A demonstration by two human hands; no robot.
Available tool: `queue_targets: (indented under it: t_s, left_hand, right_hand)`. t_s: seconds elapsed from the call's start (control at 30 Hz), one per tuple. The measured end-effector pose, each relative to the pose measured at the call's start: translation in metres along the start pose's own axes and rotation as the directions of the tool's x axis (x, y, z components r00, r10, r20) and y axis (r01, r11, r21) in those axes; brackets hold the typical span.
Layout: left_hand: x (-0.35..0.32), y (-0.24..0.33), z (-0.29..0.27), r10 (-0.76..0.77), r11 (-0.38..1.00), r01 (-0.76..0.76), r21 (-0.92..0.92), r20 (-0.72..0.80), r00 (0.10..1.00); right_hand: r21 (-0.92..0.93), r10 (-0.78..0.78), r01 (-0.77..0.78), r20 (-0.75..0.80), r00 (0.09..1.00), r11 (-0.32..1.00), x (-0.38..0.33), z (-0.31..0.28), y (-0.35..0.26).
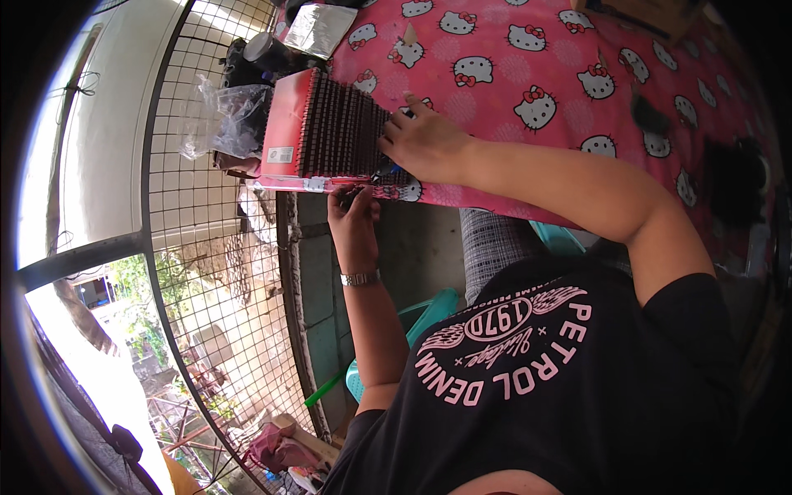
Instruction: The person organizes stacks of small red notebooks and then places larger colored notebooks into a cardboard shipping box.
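A stack of spiral-bound notebooks (pixel 285 124) with a red cover lies at the left edge of the table. Its dark wire bindings (pixel 342 124) are stacked in rows facing right. Over the right side of these bindings, my right hand (pixel 425 144) is closed with its fingers bent. A small blue-and-black tool (pixel 388 172) shows beneath it, its tip pointing at the notebooks' near corner; its exact kind is unclear. Just below the table edge, my left hand (pixel 355 208) pinches something dark against that corner. What those fingers hold is too small to make out.
A pink patterned cloth (pixel 495 91) covers the table. Behind the notebooks are a clear plastic bag (pixel 219 115), a dark jar with a pale lid (pixel 262 49) and a silvery packet (pixel 322 29). A wire mesh (pixel 206 206) stands at left; a cardboard box (pixel 648 18) sits far right.
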State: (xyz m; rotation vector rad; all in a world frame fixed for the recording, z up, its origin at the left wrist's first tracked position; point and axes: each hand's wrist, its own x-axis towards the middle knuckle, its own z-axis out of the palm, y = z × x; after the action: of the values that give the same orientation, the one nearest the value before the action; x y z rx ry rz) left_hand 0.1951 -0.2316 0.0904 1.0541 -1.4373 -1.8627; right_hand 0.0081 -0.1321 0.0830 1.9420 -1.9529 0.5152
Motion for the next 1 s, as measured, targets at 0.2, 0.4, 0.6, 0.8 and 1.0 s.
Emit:
queue_targets:
  t_s: [0.2,0.4,0.6,0.8,1.0]
  left_hand:
    - [0.006,-0.007,-0.004,0.053,0.990,-0.051,0.129,-0.010,0.999]
    - [0.004,-0.012,-0.005,0.001,0.998,-0.002,-0.058,-0.024,1.000]
    - [0.003,-0.016,-0.006,0.002,0.997,-0.002,0.081,0.000,1.000]
    - [0.006,-0.021,-0.011,-0.054,0.992,0.052,-0.114,-0.008,0.999]
    - [0.009,-0.030,-0.011,-0.060,0.998,0.060,0.005,0.027,0.998]
  right_hand:
    - [0.196,0.076,-0.163,0.389,0.918,0.967,0.014,-0.010,-0.004]
    - [0.005,0.009,-0.009,-0.060,0.998,1.000,-0.008,0.007,-0.002]
    - [0.161,0.038,-0.118,0.431,0.902,0.980,0.010,-0.010,-0.011]
    - [0.039,0.056,-0.059,0.086,0.995,0.997,-0.012,0.009,-0.001]
    - [0.090,0.034,-0.069,0.341,0.940,0.994,0.003,0.001,-0.008]
